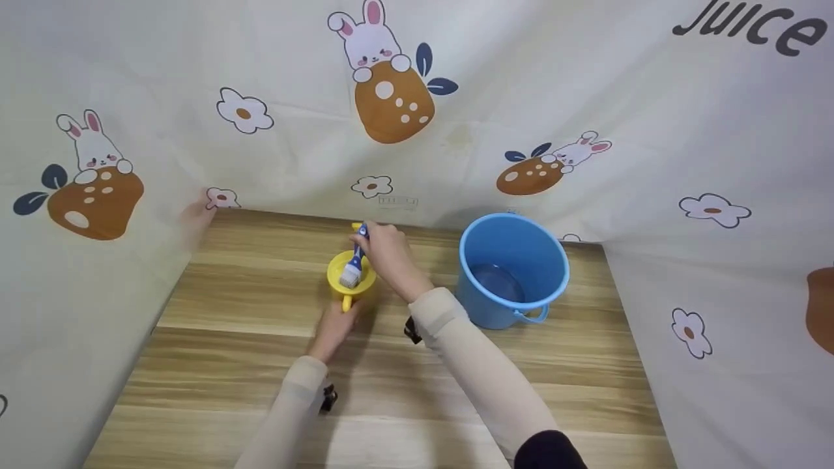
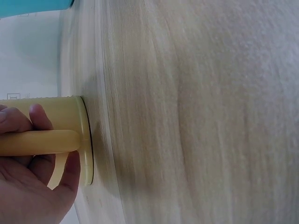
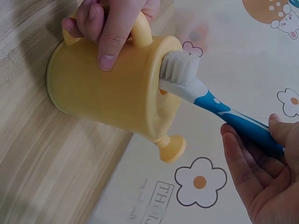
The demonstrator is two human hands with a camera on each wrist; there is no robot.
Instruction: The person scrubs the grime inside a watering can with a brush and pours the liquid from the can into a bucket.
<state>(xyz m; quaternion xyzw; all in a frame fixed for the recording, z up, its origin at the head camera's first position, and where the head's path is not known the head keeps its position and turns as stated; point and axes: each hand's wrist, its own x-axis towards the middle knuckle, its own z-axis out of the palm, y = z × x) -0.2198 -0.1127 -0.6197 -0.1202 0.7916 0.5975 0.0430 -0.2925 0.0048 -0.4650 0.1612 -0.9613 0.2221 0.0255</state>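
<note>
A small yellow watering can point(image 1: 334, 276) stands upright on the wood-grain surface. My left hand point(image 1: 335, 329) grips its handle, with fingers through the loop in the left wrist view. In my right hand point(image 1: 389, 255) is a blue-and-white brush point(image 3: 233, 119), pinched by the handle between thumb and fingers. Its pale bristles are at the can's open top, against the rim in the right wrist view. The spout with its round head point(image 3: 172, 148) points away from my left hand. The inside of the can is mostly hidden.
A blue bucket point(image 1: 481, 306) with a handle stands to the right of my right hand. White cloth point(image 1: 293, 163) printed with rabbits and flowers hangs behind and along both sides of the wooden surface point(image 1: 228, 299).
</note>
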